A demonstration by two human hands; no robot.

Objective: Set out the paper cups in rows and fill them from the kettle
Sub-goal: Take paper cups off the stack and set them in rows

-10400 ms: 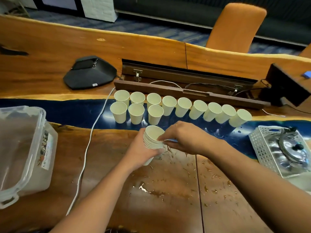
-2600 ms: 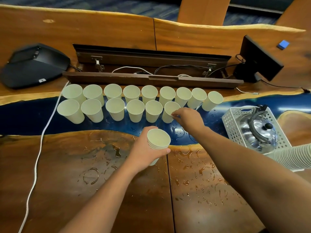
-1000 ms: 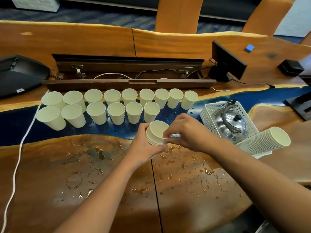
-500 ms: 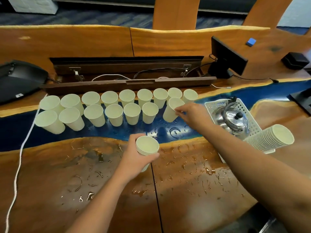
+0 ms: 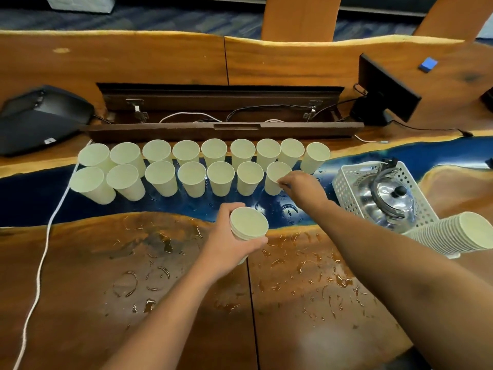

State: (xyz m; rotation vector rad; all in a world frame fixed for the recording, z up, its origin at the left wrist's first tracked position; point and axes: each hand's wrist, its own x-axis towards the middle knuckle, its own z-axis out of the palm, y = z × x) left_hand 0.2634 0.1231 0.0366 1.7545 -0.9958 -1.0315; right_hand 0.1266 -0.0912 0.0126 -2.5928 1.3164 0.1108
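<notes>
Two rows of pale paper cups (image 5: 192, 166) stand upright on the blue strip of the wooden table (image 5: 106, 276). My right hand (image 5: 302, 186) pinches the rim of the rightmost cup (image 5: 274, 174) in the near row, which stands on the table. A short stack of nested cups (image 5: 248, 224) is gripped from the left by my left hand (image 5: 229, 244), held above the table's near part. The steel kettle (image 5: 389, 196) sits in a white basket (image 5: 344, 182) to the right.
A long sleeve of cups (image 5: 456, 233) lies on its side by the basket. Water drops cover the near wood. A white cable (image 5: 45, 236) runs down the left. Behind the rows are an open cable trough (image 5: 221, 113), a dark speaker unit (image 5: 37, 118) and a small screen (image 5: 386, 89).
My right hand has set the seventh near-row cup down and still pinches its rim. The left hand's stack stays near the table's front; the camera shifted slightly.
</notes>
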